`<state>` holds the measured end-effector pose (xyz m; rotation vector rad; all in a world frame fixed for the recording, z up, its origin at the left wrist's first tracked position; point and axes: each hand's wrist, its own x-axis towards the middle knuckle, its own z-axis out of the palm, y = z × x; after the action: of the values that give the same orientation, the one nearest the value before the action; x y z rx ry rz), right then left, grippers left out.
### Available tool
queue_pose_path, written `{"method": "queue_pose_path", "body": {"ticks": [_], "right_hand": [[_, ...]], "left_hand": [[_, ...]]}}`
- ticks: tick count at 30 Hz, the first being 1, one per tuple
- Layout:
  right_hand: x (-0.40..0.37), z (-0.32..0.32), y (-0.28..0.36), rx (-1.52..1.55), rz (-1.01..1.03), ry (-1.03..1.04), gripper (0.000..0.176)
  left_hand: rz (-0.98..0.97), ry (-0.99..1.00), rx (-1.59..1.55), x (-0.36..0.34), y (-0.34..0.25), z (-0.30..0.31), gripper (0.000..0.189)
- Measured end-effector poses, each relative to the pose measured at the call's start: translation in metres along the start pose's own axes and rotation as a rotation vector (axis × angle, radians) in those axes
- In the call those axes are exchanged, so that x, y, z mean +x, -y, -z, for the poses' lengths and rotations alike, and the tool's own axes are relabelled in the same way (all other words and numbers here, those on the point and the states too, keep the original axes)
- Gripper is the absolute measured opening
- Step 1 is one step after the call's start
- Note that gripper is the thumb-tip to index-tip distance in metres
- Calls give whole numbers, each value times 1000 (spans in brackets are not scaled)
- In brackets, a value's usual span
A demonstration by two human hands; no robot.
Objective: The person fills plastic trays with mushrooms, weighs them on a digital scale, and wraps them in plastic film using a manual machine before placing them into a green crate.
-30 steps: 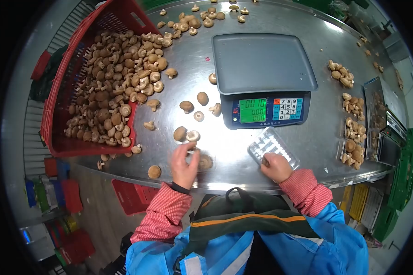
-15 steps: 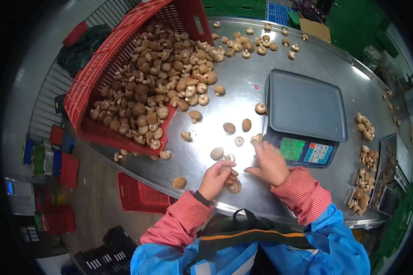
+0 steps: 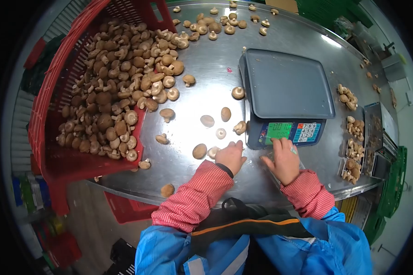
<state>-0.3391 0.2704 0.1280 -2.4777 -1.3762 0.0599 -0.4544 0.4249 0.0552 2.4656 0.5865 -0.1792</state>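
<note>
Near the table's front, my left hand (image 3: 231, 157) has its fingers curled together beside a pale mushroom (image 3: 213, 152); what they hold, if anything, is hidden. My right hand (image 3: 283, 161) is just below the green display (image 3: 279, 130) of a digital scale (image 3: 287, 85), its thumb spread away from the fingers. Bare is the scale's grey pan. Between the scale and a tipped red crate (image 3: 55, 91) lie loose mushrooms, among them a brown one (image 3: 199, 151), a small white one (image 3: 221, 133) and one touching the scale's side (image 3: 239, 128).
Many mushrooms (image 3: 103, 98) spill from the crate onto the metal table (image 3: 192, 137). More are scattered along the far edge (image 3: 215, 27). Several mushroom clusters (image 3: 354, 128) line the right side. Another red crate (image 3: 128, 208) sits below the table's front left edge.
The view has shifted, so the crate and scale appear farther left and higher. My left hand has moved right, off the front mushroom. My right hand has left the mushroom beside the scale for the display's lower edge.
</note>
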Motion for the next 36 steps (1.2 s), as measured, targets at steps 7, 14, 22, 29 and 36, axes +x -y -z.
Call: {"method": "queue_pose_path", "body": {"ticks": [7, 14, 22, 29, 36], "right_hand": [[-18, 19, 6, 339, -280, -59, 67], [108, -28, 60, 1406, -319, 505, 34], [353, -88, 25, 309, -135, 74, 28], [394, -161, 70, 729, -156, 410, 21], [337, -242, 74, 1295, -72, 348, 28]], "left_hand": [[83, -270, -578, -47, 26, 28, 10], [266, -449, -1250, -72, 35, 67, 13], [534, -693, -288, 3, 192, 132, 114], [591, -584, -282, 72, 214, 173, 126], [227, -695, -531, 115, 210, 135, 117]]}}
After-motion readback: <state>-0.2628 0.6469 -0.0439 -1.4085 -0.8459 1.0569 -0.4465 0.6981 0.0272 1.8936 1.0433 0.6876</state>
